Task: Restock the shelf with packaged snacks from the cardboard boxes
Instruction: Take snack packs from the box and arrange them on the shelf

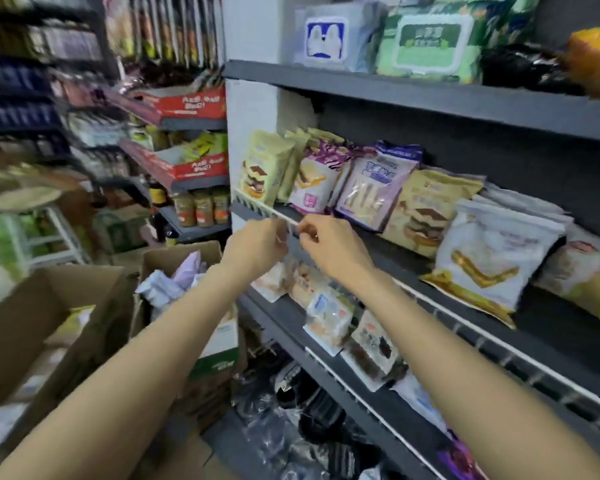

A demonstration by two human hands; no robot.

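We see both bare hands raised to the front edge of the middle shelf [499,271], near its left end. The left hand [257,242] and the right hand [329,242] meet at the white wire rail [257,206] that runs along that front edge. The fingers of each hand are curled, and the fingertips appear to pinch the rail; motion blur keeps us from telling exactly how firm the hold is. Neither hand carries a packet.

On the middle shelf, snack packets stand in a leaning row behind the rail: at the left end a pale green packet [262,168] printed with a layered cake, beside it a purple-and-white packet [317,181], then a lilac packet [374,188], a yellow packet [426,209], and toward the right end a white packet [489,258].

On the lower shelf [291,327], clear-wrapped snacks [329,317] lie flat along the front edge, beneath the forearms.

On the floor to the left of the shelving stand two open cardboard boxes. The nearer box [42,323] fills the lower left of the view; the farther box [177,258] sits just beside the shelf's left end and holds pale packets [174,282].

On the top shelf [430,95] rest a white pack [329,36] and a green pack [430,43].
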